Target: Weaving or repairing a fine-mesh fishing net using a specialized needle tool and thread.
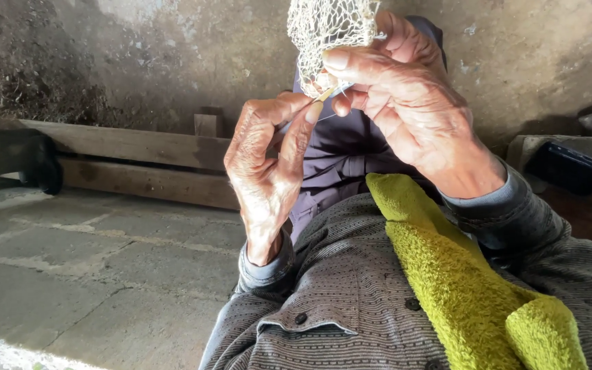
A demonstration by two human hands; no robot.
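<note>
The right hand (405,109) is closed on a white net (327,34), thumb pressing across the bunched mesh against the curled fingers, so the net hangs out of the top of the fist and runs up past the upper edge of the view. Just below that thumb a small pale needle (325,94) pokes out of the mesh, slanting down to the left. The left hand (268,164) pinches the needle's lower end between thumb tip and forefinger tip, the two pressed together on it; the other fingers fold loosely into the palm. A thin thread (340,89) shows beside the needle, running between the two hands; where it ends I cannot tell. Both hands are raised in front of the chest, the left lower and nearer the middle of the view, the right higher and close to it, fingertips nearly touching. Both wrists come out of grey cuffs on a striped, buttoned shirt (351,294). A yellow-green towel (474,288) lies across the right side of the chest, just under the right wrist. Behind the hands are dark trousers (344,154). Further out to the left a stone floor (90,253) meets wooden planks (131,161) set along a rough wall (138,55).
</note>
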